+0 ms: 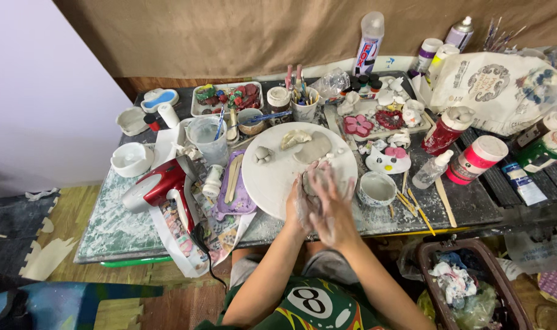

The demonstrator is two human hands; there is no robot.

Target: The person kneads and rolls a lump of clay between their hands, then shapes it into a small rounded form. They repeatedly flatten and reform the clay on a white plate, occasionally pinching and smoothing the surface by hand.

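Hands pressed together, left hand (298, 205) and right hand (328, 205) clamped on grey clay lump (309, 181) above round white board (278, 174), beside red hair dryer (162, 186) on cluttered worktop (116, 229).

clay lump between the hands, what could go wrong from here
The clay lump is pressed between the left hand and right hand right at the white round board's near edge, so bits could drop off the table. The small cup sits beside the right hand; an elbow swing might knock it.
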